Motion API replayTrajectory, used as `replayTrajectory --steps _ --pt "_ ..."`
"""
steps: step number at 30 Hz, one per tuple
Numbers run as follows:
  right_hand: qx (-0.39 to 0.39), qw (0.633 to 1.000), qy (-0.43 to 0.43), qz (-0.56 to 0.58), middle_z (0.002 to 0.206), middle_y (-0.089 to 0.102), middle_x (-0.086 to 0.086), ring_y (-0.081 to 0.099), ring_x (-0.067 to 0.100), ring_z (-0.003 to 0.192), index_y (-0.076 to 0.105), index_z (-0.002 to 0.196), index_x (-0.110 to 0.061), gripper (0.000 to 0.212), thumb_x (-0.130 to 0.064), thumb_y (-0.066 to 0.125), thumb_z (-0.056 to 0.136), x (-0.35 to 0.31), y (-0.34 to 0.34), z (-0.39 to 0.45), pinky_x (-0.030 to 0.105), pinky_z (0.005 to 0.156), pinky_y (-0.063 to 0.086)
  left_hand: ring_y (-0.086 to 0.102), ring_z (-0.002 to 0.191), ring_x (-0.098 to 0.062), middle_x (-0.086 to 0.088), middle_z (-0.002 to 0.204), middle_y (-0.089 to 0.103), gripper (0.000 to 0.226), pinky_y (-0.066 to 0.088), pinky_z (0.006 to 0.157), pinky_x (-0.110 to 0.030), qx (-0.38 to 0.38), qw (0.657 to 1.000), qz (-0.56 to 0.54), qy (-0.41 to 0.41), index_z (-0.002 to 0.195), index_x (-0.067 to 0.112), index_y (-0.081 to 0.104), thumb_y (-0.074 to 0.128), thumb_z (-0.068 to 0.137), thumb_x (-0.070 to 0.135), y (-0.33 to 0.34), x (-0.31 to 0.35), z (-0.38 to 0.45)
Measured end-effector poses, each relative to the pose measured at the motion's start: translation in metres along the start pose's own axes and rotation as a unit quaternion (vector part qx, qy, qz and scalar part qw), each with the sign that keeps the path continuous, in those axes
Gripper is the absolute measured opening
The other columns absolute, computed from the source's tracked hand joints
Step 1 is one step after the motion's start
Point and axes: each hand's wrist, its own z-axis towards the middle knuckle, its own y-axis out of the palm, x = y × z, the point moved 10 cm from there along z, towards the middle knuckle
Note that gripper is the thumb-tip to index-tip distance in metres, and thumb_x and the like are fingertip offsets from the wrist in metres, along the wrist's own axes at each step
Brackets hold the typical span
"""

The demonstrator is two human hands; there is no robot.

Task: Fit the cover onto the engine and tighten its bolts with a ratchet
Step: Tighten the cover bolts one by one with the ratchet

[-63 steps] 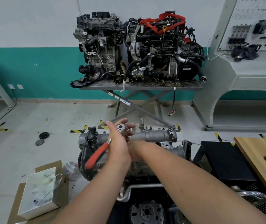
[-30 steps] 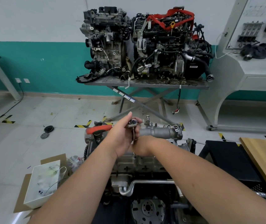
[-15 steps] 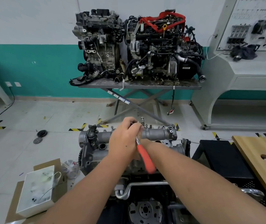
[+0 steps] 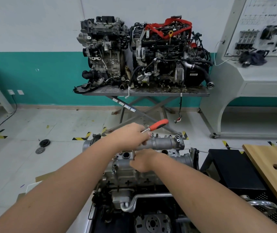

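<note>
left hand (image 4: pixel 131 134) curled, gripping; right hand (image 4: pixel 144 159) fingers pinching below

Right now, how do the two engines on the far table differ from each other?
The left engine is mostly bare grey metal and looks narrower; the right engine is darker and wider. The right engine carries red straps on top and many black hoses and wires, while the left engine shows few hoses. Both stand side by side on the same grey lift table against the wall.

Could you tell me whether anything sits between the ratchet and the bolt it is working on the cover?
Nothing visible does. The left hand grips the ratchet at its head, and the right hand holds the extension bar running down to the cover. The bolt itself is hidden by the hands.
</note>
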Motion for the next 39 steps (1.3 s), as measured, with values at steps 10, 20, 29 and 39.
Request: replayTrajectory --steps 10,20,29,39 --pt "0.011 1.0 -0.007 0.015 0.085 0.049 -0.001 0.045 0.023 0.091 0.049 0.081 -0.021 0.028 -0.034 0.034 0.101 0.008 0.0 0.005 0.036 0.081 0.036 0.057 0.042 -0.012 0.007 0.048 0.058 0.019 0.047 0.055 -0.028 0.183 0.81 -0.537 -0.147 0.1 0.01 0.052 0.044 0.106 0.026 0.016 -0.034 -0.001" --pt "-0.009 1.0 -0.014 0.002 0.124 0.06 0.009 0.054 0.028 0.111 0.059 0.123 -0.012 0.042 -0.037 0.033 0.102 0.007 0.0 0.0 0.039 0.091 0.041 0.044 0.041 -0.015 0.0 0.055 0.054 0.013 0.04 0.052 -0.028 0.075 0.918 -0.373 -0.108 0.085 0.013 0.045 0.041 0.098 0.012 0.012 -0.016 0.007" --pt "-0.021 0.999 -0.02 -0.021 0.107 0.054 0.007 0.047 0.022 0.091 0.054 0.103 -0.016 0.028 -0.035 0.032 0.102 0.0 -0.001 0.001 0.034 0.079 0.037 0.039 0.045 -0.016 -0.002 0.057 0.05 0.007 0.042 0.046 -0.026 -0.02 0.93 -0.358 -0.083 0.093 0.012 0.041 0.044 0.1 0.011 0.009 -0.019 0.011" --pt "0.0 0.999 -0.028 -0.024 0.075 0.042 0.0 0.038 0.019 0.074 0.039 0.068 -0.019 0.035 -0.023 0.032 0.102 -0.004 -0.002 0.006 0.035 0.073 0.033 0.04 0.034 -0.008 0.004 0.045 0.049 0.03 0.035 0.042 -0.022 0.277 0.72 -0.615 -0.162 0.079 0.011 0.049 0.043 0.105 0.023 0.018 -0.049 -0.01"
